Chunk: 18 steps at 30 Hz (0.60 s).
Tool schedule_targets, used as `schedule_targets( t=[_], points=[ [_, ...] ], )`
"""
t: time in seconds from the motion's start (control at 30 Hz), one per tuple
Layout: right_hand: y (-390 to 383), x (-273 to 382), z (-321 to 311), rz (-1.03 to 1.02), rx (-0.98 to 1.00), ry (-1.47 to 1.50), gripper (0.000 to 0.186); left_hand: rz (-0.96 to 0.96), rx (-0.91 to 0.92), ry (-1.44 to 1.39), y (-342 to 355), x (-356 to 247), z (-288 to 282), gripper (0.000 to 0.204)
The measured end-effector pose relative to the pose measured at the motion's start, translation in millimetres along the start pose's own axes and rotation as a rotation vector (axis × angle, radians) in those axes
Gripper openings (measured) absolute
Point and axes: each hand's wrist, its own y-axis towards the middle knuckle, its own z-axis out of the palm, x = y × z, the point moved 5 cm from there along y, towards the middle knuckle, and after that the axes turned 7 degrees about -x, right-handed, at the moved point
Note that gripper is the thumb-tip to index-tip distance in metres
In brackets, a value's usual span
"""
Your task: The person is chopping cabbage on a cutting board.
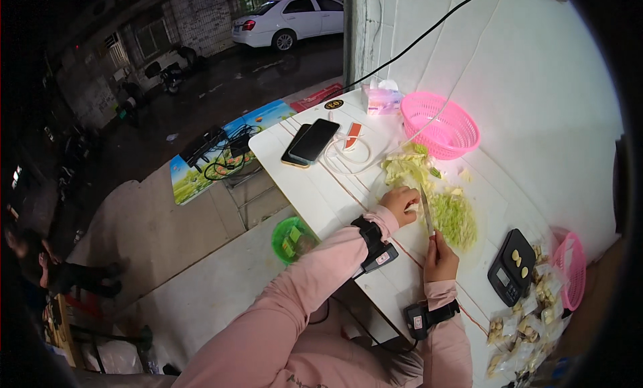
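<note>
My right hand [441,259] grips a knife [425,207] by its handle, the blade pointing away from me. Just left of the blade, my left hand [400,204] is curled with its fingers closed over pale leafy vegetable, which looks like cabbage; most of what it holds is hidden under the fingers. Larger cabbage leaves [402,167] lie on the white table [341,247] beyond my left hand. To the right of the knife spreads a loose heap of finely cut green shreds [457,220].
A pink basket [442,130] and a tissue box [383,100] stand at the back. Two phones [315,141] and a white cable [348,170] lie left. At right are a black scale [510,271] with beige pieces and several filled bags [529,328]. A green bin [288,240] stands below.
</note>
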Motion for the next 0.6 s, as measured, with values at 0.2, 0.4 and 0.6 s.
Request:
schedule_targets(
  t=[0.2, 0.4, 0.6],
  points=[
    [-4, -8, -1, 0.049, -0.014, 0.128, 0.029, 0.071, -0.055, -0.004, -4, -5, 2, 0.021],
    [-7, -8, 4, 0.142, 0.017, 0.184, 0.031, 0.092, -0.049, -0.022, -8, 0, 4, 0.023],
    [0, -9, -4, 0.132, -0.008, 0.152, 0.032, 0.090, 0.005, -0.019, -2, -6, 10, 0.021]
  ],
)
